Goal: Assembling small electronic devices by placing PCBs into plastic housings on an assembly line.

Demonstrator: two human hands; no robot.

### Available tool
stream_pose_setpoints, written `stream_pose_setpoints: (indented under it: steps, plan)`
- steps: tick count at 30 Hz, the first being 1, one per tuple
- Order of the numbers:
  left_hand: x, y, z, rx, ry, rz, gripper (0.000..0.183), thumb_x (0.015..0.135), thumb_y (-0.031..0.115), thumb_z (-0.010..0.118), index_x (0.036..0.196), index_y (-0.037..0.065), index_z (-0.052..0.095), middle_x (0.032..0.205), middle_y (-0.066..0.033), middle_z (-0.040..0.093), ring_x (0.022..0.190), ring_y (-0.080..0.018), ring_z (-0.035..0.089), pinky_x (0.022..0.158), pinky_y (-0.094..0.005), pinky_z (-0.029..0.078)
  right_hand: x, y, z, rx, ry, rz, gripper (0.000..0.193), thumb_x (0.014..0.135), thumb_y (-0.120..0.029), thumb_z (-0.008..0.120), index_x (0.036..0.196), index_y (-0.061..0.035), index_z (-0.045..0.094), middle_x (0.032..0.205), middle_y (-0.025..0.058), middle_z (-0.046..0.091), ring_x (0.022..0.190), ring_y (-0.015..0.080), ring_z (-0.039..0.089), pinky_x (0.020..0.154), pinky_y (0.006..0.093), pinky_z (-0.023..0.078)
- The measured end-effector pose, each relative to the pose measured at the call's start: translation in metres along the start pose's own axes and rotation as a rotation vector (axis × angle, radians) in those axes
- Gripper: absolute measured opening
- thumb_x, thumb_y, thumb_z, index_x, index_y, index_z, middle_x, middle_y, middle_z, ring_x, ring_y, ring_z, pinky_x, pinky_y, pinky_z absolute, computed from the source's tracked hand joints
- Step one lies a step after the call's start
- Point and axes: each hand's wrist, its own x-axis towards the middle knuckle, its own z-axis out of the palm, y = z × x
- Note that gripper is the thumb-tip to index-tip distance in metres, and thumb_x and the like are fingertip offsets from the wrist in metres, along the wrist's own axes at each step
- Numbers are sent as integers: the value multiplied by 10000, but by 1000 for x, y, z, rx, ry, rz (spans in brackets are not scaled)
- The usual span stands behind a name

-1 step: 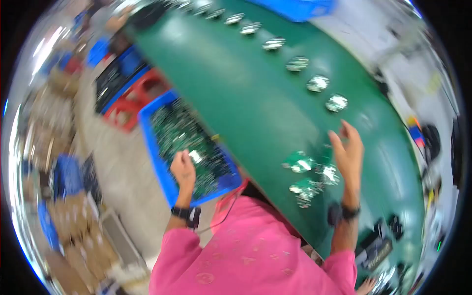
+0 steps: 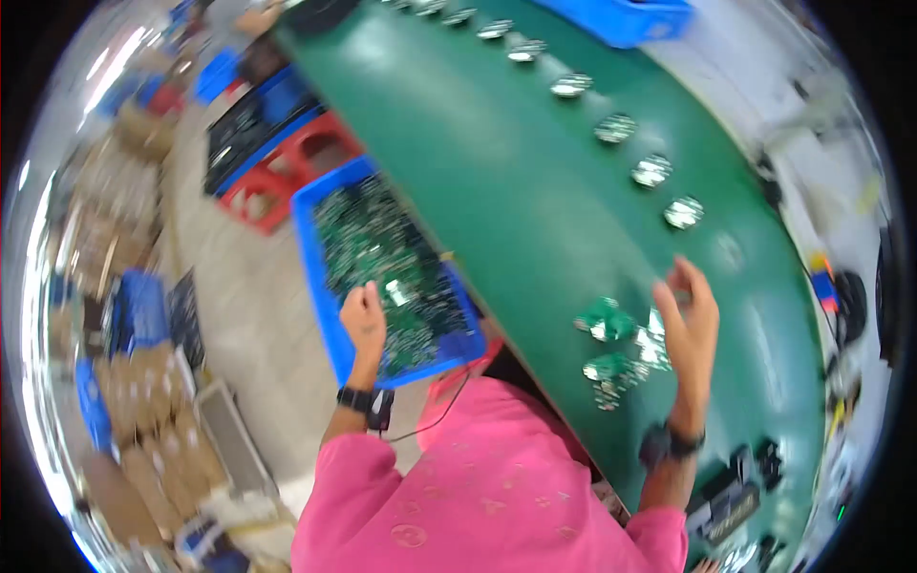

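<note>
My left hand reaches into a blue bin full of green circuit boards, its fingers closed on one small board. My right hand hovers over the green conveyor belt with fingers apart and slightly curled, holding nothing that I can see. Just left of it, a few small green circuit boards lie loose on the belt. A row of round silvery parts runs along the belt's far side. Both wrists wear dark bands, and a cord hangs from the left one.
A red crate and a dark tray of boards stand on the floor beyond the bin. Cardboard boxes are stacked at the left. A blue tub sits at the belt's far end. Black tools lie at the lower right.
</note>
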Motion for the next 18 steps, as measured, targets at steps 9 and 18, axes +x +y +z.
stream_pose_setpoints:
  steps: [9,18]
  plan:
    - [3,-152,33,131,-334,221,580,808,315,758,1249,8,539,1309,-236,533,1236,-439,475,1066,-462,387,-107,-23,287,460,-1109,69,645,891,-287,719,1371,57,460,1226,249,621,1133,305,626,952,378,496]
    - [68,-153,124,283,-445,439,1125,662,745,696,1530,134,324,1594,-193,237,1470,-431,187,1124,-704,135,-71,84,473,139,-665,28,758,870,-217,726,1463,27,322,1447,234,447,1339,323,446,1104,412,363]
